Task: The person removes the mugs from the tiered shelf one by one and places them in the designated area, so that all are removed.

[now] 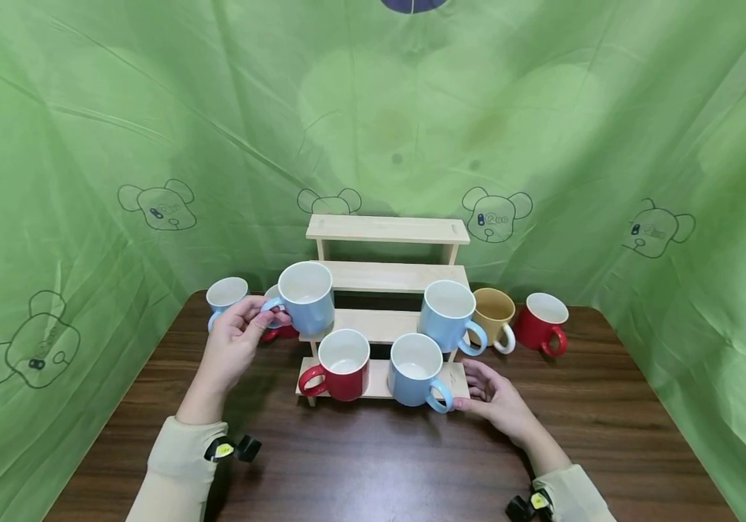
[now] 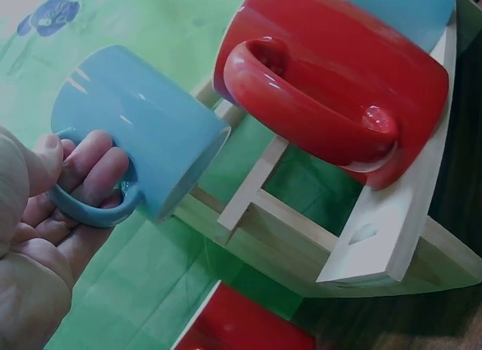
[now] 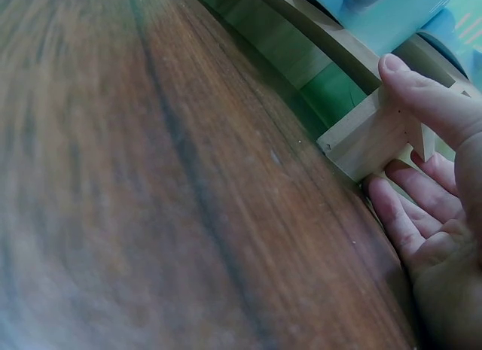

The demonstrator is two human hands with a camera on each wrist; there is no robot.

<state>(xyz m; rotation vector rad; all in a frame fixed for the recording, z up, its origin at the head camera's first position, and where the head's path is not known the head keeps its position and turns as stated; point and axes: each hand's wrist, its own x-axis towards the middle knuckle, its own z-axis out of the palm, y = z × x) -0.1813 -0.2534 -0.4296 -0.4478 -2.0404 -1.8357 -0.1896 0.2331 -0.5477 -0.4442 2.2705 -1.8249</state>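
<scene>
My left hand point(image 1: 237, 341) holds a light blue mug point(image 1: 315, 310) by its handle, fingers hooked through the loop in the left wrist view. The mug is upright, overlapping the left end of the second step of a wooden tiered rack point(image 1: 388, 277). On the rack's lowest step stand a red mug point(image 1: 353, 380) and another light blue mug point(image 1: 409, 380). A third light blue mug point(image 1: 443, 328) sits at the right of the second step. My right hand point(image 1: 499, 406) grips the right end of the lowest step, thumb point(image 3: 414, 86) at its front edge and fingers curled behind.
Behind the left hand are a light blue mug point(image 1: 224, 296) and a partly hidden red mug point(image 1: 284, 332). Right of the rack stand a yellow mug point(image 1: 491, 308) and a red mug point(image 1: 532, 330). A green cloth point(image 1: 405, 109) surrounds the dark wooden table point(image 1: 373, 471).
</scene>
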